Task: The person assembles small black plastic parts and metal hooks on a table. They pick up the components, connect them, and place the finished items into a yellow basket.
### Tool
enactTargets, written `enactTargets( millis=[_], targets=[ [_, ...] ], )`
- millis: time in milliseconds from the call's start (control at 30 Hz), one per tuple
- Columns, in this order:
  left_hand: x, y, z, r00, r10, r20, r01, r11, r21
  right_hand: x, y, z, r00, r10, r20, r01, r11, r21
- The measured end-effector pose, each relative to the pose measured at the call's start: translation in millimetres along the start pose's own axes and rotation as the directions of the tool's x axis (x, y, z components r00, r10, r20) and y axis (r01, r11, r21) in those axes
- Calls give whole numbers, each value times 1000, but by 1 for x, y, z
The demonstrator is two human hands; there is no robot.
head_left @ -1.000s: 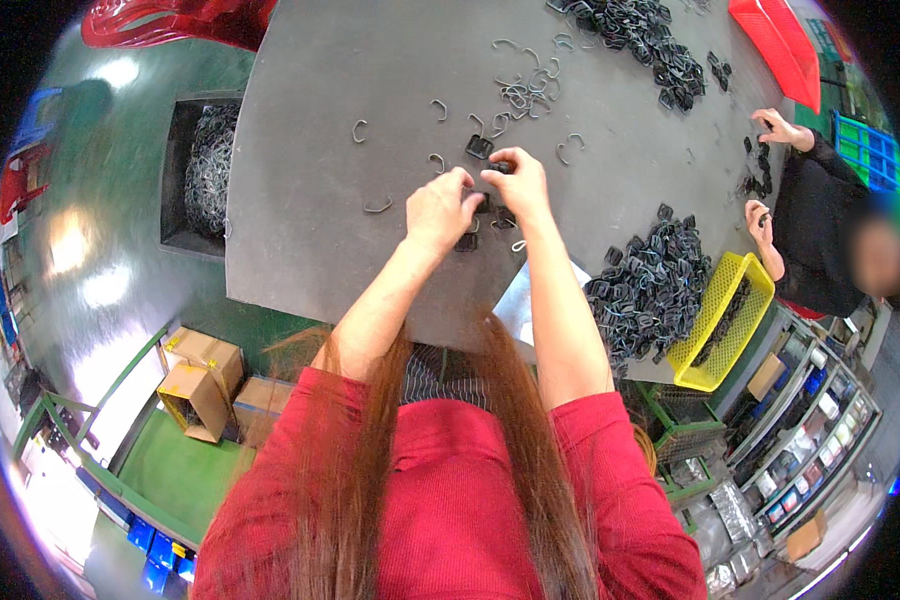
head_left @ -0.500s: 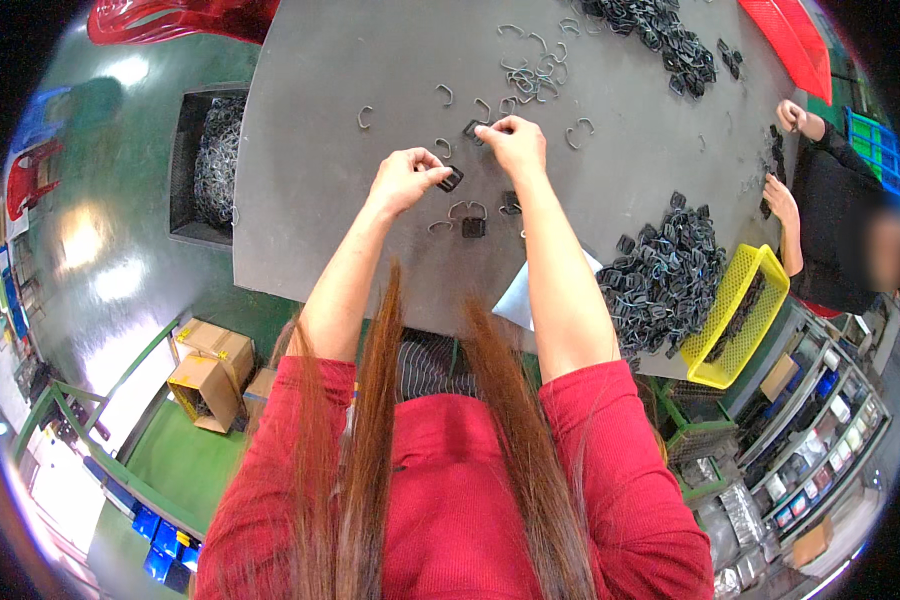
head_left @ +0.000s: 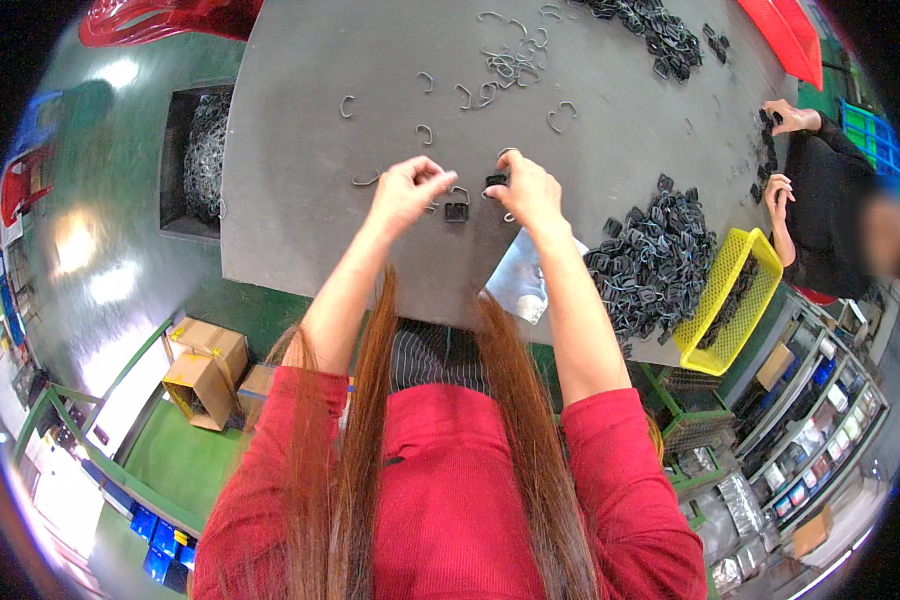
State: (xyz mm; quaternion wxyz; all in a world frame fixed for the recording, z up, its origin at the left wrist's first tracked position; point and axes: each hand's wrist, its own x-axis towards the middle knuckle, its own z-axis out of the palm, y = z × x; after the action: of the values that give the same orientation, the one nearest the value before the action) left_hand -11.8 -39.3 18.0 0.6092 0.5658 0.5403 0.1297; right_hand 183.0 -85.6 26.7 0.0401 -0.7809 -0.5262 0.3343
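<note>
My right hand (head_left: 530,192) is closed, thumb and fingertips pinched on a small black square buckle (head_left: 496,182) low over the table; a bit of wire shows by the index fingertip. Just left of it, my left hand (head_left: 408,195) has bent fingers and its thumb stretched toward the right, with nothing visible between them. Between the hands, another black square buckle (head_left: 456,213) lies on the grey table (head_left: 300,200), a bent wire ring (head_left: 458,192) touching its upper side. One more open wire ring (head_left: 366,181) is beside my left hand.
Loose wire rings (head_left: 510,66) are scattered farther back. A heap of black buckles (head_left: 655,260) stands at right, beside a yellow basket (head_left: 732,300); another heap (head_left: 660,35) is at the far edge. A light blue sheet (head_left: 525,270) lies near my right forearm. A co-worker's hands (head_left: 785,180) work at right.
My right hand has come nearer and is now at a buckle close to me. The buckle in my left fingers no longer shows. The view has shifted slightly.
</note>
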Motion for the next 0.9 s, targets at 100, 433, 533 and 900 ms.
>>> enactTargets(
  millis=[100, 433, 533, 900],
  targets=[
    [-22, -14, 36, 959, 275, -76, -190, 814, 549, -1, 8, 9, 1000, 11, 27, -10, 999, -35],
    [-35, -10, 33, 983, -108, 145, 141, 961, -237, -9, 53, -23, 953, 245, 178, -291, 583, 758],
    [-36, -14, 24, 943, -175, 284, 314, 754, -578, -17, 60, -32, 967, 239, 93, -205, 500, 841],
    [-55, 63, 65, 993, -42, 114, 117, 584, -803, -49, 108, -51, 949, 170, 266, -302, 241, 922]
  ],
)
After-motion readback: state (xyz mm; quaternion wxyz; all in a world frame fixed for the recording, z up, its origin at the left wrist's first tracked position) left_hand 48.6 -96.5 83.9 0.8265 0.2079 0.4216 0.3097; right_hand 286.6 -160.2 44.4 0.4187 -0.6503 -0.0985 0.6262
